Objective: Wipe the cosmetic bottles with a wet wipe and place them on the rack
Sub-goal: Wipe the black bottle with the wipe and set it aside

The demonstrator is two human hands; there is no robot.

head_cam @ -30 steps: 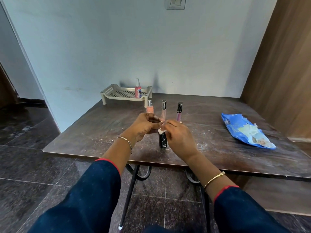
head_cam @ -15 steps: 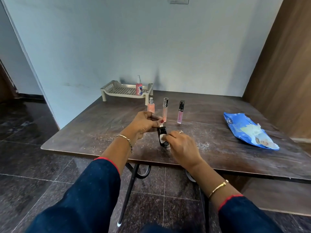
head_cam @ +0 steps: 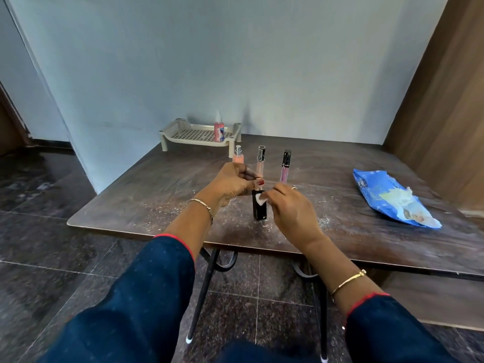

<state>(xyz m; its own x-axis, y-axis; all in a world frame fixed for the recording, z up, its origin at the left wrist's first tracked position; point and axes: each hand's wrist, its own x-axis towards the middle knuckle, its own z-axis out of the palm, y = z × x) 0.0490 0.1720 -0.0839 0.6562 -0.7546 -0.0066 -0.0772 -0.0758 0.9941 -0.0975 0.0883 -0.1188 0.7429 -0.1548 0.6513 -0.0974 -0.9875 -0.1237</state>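
Two hands meet at the black bottle (head_cam: 259, 213), upright near the front edge of the tabletop (head_cam: 157, 195): left hand (head_cam: 230, 183) pinches its top, right hand (head_cam: 290, 208) pinches a white wipe (head_cam: 260, 199) against it.

My black bottle (head_cam: 259, 212) is glossy, and the wipe (head_cam: 261, 199) on it is white. The thumbnail of my left hand (head_cam: 233, 183) is painted deep red. The peach spray bottle (head_cam: 238, 158) has a silver top, the pale pink tube (head_cam: 260, 165) a black-and-silver cap, the lilac tube (head_cam: 285, 170) a black one. The rack (head_cam: 199, 143) is beige with a grid of small holes, and the red bottle (head_cam: 218, 132) on it has a white cap. The wipe packet (head_cam: 387, 197) is bright blue. The table (head_cam: 157, 195) is dark brown, flecked white. My sleeves (head_cam: 146, 297) are navy edged in red, my bangles (head_cam: 348, 280) gold
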